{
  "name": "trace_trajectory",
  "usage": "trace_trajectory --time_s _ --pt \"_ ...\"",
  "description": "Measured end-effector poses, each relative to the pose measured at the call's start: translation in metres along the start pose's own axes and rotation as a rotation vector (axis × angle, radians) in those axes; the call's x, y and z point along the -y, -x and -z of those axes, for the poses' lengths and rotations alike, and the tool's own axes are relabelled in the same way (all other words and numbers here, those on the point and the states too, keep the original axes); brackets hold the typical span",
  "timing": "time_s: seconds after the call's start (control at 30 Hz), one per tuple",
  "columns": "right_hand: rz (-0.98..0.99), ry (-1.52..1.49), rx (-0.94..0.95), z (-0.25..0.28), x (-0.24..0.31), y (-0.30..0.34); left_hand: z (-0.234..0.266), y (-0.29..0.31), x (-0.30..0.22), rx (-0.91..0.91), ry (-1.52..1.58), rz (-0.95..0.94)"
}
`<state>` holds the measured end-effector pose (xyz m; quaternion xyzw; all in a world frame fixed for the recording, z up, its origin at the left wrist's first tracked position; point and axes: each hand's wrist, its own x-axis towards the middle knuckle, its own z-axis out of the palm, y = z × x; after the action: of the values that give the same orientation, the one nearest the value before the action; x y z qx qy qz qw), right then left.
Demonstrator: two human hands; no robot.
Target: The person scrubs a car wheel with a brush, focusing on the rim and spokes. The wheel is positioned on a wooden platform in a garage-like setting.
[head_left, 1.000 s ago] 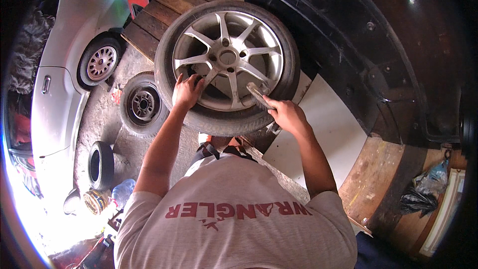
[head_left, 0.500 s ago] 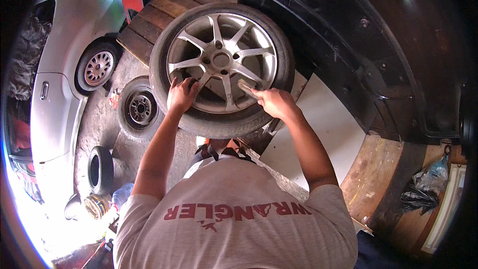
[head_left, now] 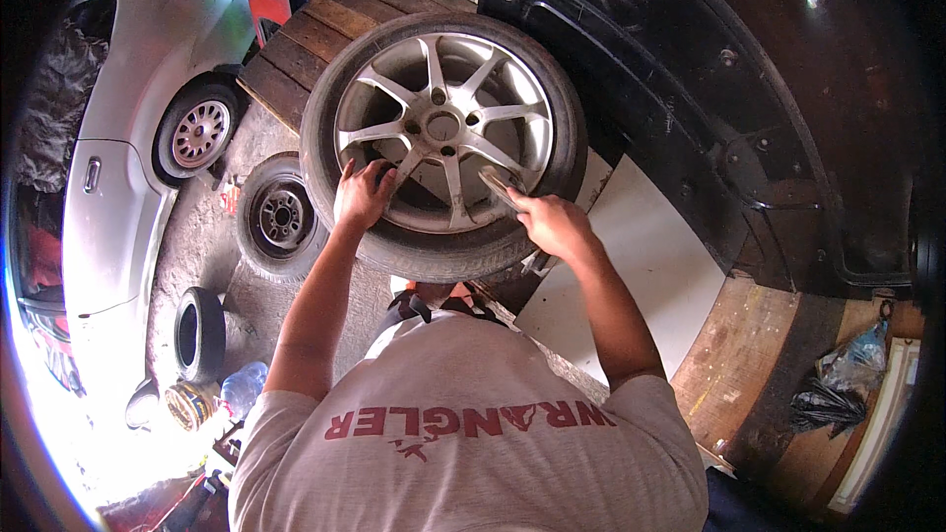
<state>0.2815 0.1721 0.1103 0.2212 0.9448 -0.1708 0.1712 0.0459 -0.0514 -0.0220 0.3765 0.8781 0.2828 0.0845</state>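
Note:
A dusty silver alloy wheel with its tyre on lies face up before me, partly over wooden planks. My left hand is closed over the near left edge of the rim, its fingertips beside a spoke. In my right hand is a small brush, its handle pinched between thumb and fingers. The brush head is inside the near right part of the rim, by a spoke; whether it touches the metal I cannot tell.
Left of the wheel lie a steel wheel with tyre and a loose tyre. A silver car stands further left. Wooden planks are behind, a large black panel and white board to the right. Plastic bags hang far right.
My right hand and the brush have moved slightly right and nearer to me along the rim. My left hand stays on the rim edge. The whole view has shifted a little.

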Motion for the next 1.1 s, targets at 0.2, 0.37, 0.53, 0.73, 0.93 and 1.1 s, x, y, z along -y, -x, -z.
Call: trace_trajectory --time_s 0.2,0.37,0.53,0.73,0.93,1.1 --pt "-0.002 -0.141 -0.042 -0.005 -0.019 0.008 0.000 -0.001 -0.005 0.029 0.024 -0.005" --pt "-0.005 -0.377 -0.215 -0.007 -0.037 0.012 0.006 -0.003 -0.008 -0.004 0.088 0.016" --pt "-0.093 -0.251 -0.376 0.015 -0.055 0.012 -0.012 -0.018 0.002 -0.184 0.239 0.003" --pt "-0.133 -0.006 -0.217 0.014 -0.057 -0.029 -0.028 -0.044 -0.028 -0.119 0.069 -0.001" --pt "-0.046 0.102 -0.047 0.050 -0.054 -0.035 -0.039 -0.046 -0.024 -0.089 0.010 0.074" --pt "-0.014 0.184 0.009 0.060 -0.048 -0.030 -0.037 -0.042 -0.020 -0.092 -0.013 0.087"
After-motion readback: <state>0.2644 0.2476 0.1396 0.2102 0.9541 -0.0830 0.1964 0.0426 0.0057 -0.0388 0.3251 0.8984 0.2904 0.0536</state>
